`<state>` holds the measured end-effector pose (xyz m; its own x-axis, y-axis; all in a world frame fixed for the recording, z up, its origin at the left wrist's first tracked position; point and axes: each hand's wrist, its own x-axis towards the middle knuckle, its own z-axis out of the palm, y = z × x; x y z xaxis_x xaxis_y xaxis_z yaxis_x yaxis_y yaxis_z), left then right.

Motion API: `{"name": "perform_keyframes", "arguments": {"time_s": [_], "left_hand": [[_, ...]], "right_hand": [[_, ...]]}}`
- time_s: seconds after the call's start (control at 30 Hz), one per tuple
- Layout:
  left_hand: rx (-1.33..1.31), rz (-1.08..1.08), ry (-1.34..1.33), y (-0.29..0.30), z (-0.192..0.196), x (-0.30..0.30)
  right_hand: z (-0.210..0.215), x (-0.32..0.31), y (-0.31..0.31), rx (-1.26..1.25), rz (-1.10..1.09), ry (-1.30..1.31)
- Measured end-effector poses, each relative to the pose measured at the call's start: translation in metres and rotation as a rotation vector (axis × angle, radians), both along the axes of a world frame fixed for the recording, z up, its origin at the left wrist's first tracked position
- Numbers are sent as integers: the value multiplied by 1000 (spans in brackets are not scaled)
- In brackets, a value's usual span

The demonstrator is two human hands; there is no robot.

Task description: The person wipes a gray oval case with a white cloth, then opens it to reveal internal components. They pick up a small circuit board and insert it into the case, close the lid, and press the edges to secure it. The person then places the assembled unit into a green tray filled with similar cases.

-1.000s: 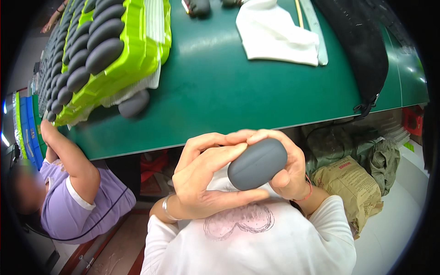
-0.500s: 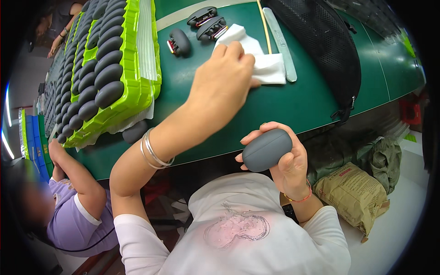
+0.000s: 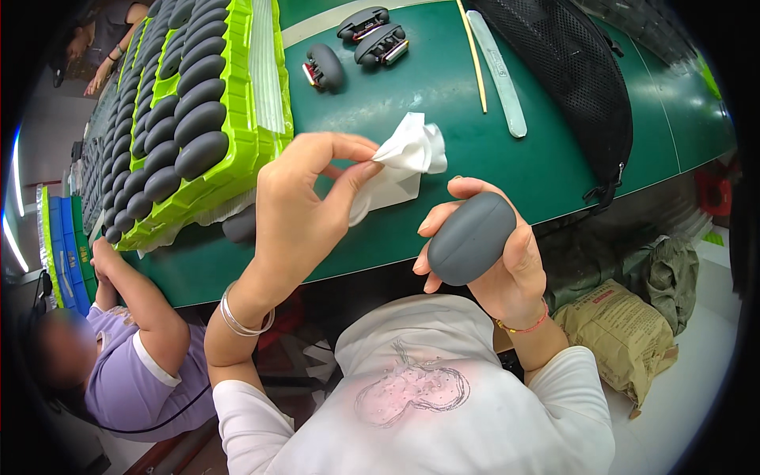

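**Cloth in one hand, grey case in the other**

Far to the left of both hands, a co-worker in a lilac shirt (image 3: 131,380) sat below the table edge, one arm reaching up to it. Above that arm and left of the left hand stood bright green trays (image 3: 237,134) packed with rows of dark grey oval cases.

The left hand (image 3: 305,210) was raised over the green table (image 3: 443,119), its thumb and fingertips pinched narrowly on a corner of a white wiping cloth (image 3: 408,154). The cloth hung crumpled from that pinch, partly off the table surface. It looked soft, limp and very light, so a two-finger pinch at an edge seemed enough to carry it.

Beyond the cloth, further from the body, lay three opened dark cases (image 3: 356,43), well apart from both hands.

Just right of the cloth, the right hand (image 3: 507,261) was wrapped around a smooth grey oval case (image 3: 473,237), held in front of the chest near the table edge. Fingers lay along its right side and the thumb on its left. The case seemed rigid, light, with a matte rounded shell that could slip, so gripping across its narrow waist looked safest.

Right of that hand, a thin wooden stick (image 3: 473,55), a pale flat strip (image 3: 499,71) and a black mesh bag (image 3: 578,87) lay on the table.
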<state>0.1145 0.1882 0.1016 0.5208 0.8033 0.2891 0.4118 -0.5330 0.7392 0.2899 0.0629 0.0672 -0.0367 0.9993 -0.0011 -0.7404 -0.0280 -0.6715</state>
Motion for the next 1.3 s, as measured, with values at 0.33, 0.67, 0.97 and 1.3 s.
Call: {"name": "perform_keyframes", "arguments": {"time_s": [0.33, 0.67, 0.97, 1.3], "left_hand": [[334, -290, -45, -42, 31, -11], [485, -307, -25, -71, -8, -8], [-71, -112, -202, -68, 1, -35], [20, -98, -204, -81, 7, -44]], "right_hand": [[5, -11, -9, 30, -10, -239], [-18, -32, -6, -80, -268, -352], [9, -24, -2, -147, 93, 37], [12, -39, 6, -173, 79, 23]]}}
